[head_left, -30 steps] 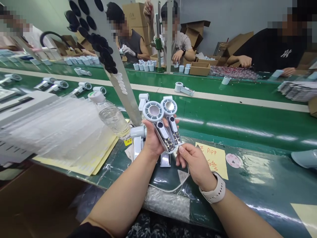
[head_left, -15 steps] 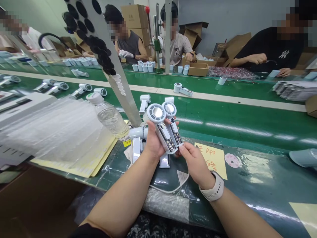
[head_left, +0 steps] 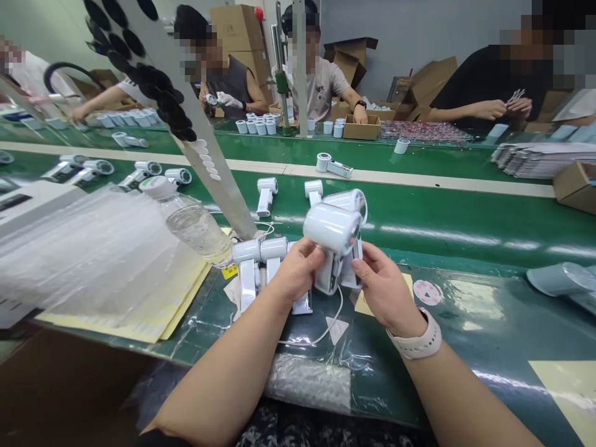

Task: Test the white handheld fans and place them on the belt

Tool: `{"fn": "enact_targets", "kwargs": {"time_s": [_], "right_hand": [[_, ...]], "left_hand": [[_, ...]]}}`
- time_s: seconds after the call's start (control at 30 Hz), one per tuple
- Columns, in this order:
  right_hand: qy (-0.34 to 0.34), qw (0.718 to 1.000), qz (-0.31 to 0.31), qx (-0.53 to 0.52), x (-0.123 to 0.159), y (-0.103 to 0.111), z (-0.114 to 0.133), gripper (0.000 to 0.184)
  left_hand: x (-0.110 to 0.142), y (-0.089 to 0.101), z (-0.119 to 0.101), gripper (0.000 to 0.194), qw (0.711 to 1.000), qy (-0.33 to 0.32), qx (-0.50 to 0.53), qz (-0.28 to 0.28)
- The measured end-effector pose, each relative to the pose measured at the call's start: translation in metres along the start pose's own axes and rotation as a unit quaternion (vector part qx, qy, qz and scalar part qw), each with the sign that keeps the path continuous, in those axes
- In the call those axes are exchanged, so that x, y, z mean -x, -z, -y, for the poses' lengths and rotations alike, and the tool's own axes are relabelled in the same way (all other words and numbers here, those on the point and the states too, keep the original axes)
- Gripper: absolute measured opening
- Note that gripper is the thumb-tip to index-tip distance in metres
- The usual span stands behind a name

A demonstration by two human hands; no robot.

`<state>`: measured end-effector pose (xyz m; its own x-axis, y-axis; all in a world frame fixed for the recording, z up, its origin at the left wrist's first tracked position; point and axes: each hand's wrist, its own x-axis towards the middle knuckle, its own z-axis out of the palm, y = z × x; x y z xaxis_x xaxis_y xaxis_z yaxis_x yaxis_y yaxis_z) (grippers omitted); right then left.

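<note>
My left hand [head_left: 297, 268] grips the handle of a pale blue-white handheld fan [head_left: 331, 227], whose cylindrical head points to the right. Close behind it is a second handheld fan [head_left: 357, 203], its handle pinched by my right hand [head_left: 382, 280]. The front fan partly covers the rear one. Both are held above the bench, and the exposed inside of the front handle shows only in part. Beside my left forearm, more fans [head_left: 246, 251] lie side by side on the bench. A white cable [head_left: 321, 338] curves below my hands.
A water bottle [head_left: 195, 226] leans beside clear plastic bags [head_left: 102, 248] on the left. A slanted metal post [head_left: 218, 174] rises behind them. Further fans [head_left: 266, 195] lie on the green conveyor [head_left: 442, 217]. A pale blue cup-like part [head_left: 552, 279] sits at right. Co-workers sit opposite.
The two fans have turned from facing me to showing the sides of their heads. My right hand has moved from their lower ends up onto the rear fan's handle. The view has shifted slightly.
</note>
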<state>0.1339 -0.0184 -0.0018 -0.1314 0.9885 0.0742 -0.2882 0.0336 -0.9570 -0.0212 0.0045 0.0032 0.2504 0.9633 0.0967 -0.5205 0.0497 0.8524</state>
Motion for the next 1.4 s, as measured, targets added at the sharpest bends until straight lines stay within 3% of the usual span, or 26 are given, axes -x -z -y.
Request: {"fn": "enact_targets", "kwargs": {"time_s": [0.13,0.23,0.33,0.47,0.73,1.2,1.4], "right_hand": [[-0.032,0.999,-0.018,-0.035,-0.006,0.007,0.008,0.044],[-0.055,0.995,-0.075,-0.034,-0.011,0.011,0.004,0.047],[-0.056,0.993,-0.101,-0.025,-0.013,0.011,-0.001,0.046],[-0.072,0.995,-0.061,-0.028,-0.012,0.007,-0.003,0.040],[-0.059,0.998,-0.023,-0.030,-0.009,0.005,-0.003,0.036],[-0.056,0.996,-0.058,-0.041,-0.012,0.007,-0.006,0.032],[-0.040,0.997,-0.042,-0.056,-0.009,0.005,-0.006,0.036]], "left_hand": [[-0.008,0.002,-0.001,0.049,0.994,0.060,0.024,-0.083],[-0.010,0.002,-0.006,0.050,0.986,0.101,0.054,-0.119],[-0.006,0.001,-0.013,0.045,0.988,0.100,0.093,-0.069],[-0.001,-0.002,-0.015,0.058,0.993,0.077,0.086,-0.027],[0.000,-0.003,-0.010,0.048,0.997,0.046,0.061,-0.012],[0.000,-0.003,-0.007,0.047,0.996,0.060,0.062,0.020],[0.001,-0.005,-0.007,0.046,0.996,0.058,0.063,0.015]]}}
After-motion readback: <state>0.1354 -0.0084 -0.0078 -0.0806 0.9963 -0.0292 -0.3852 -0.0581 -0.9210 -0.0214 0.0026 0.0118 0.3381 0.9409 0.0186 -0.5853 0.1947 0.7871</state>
